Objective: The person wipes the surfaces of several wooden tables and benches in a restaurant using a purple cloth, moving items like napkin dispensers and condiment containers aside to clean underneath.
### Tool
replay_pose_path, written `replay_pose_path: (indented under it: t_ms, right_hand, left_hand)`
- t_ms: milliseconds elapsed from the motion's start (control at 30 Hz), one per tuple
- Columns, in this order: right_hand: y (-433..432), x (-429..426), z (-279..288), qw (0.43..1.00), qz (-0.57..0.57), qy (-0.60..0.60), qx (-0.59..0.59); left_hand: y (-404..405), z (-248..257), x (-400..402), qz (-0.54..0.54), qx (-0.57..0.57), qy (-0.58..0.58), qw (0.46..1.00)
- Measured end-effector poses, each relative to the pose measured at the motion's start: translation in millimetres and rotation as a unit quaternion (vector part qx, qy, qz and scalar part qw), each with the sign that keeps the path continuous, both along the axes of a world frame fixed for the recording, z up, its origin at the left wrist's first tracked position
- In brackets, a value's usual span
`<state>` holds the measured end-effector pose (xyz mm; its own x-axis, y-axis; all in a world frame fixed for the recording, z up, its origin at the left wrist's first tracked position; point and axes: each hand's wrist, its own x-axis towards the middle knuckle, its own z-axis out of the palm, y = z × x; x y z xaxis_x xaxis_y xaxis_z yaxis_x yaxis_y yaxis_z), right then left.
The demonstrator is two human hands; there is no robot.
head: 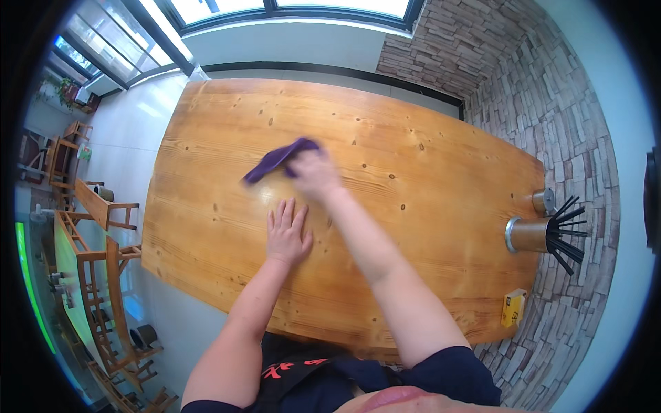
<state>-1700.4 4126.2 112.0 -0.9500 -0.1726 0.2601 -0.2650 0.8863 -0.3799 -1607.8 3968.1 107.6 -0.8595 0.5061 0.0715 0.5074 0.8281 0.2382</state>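
My right hand [314, 174] is stretched out over the wooden table [439, 206] and grips a purple cloth [276, 161]. Both hand and cloth are blurred, and the cloth trails to the left across the tabletop. Nearer to me, my left hand [286, 232] lies palm down on the wood, fingers apart, holding nothing. A small shiny patch shows on the wood between the cloth and my left fingertips.
At the table's right end stand a metal holder [529, 234] of black chopsticks, a small metal container [543, 200] and a yellow box [513, 308]. A stone-patterned wall [568, 149] rises behind them. Wooden benches [103, 204] and another table [69, 268] are at the left.
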Motion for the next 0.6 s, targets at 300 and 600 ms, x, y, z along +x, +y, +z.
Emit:
replay_pose_path:
  t_ms: [300, 600]
  right_hand:
    - [213.4, 243.7, -13.9, 0.883, -0.455, -0.069, 0.090]
    - [35.0, 448.7, 1.6, 0.669, -0.696, -0.260, 0.032]
  left_hand:
    - [3.4, -7.3, -1.9, -0.008, 0.026, -0.024, 0.999]
    - [-53.9, 8.1, -14.2, -0.179, 0.000, -0.181, 0.967]
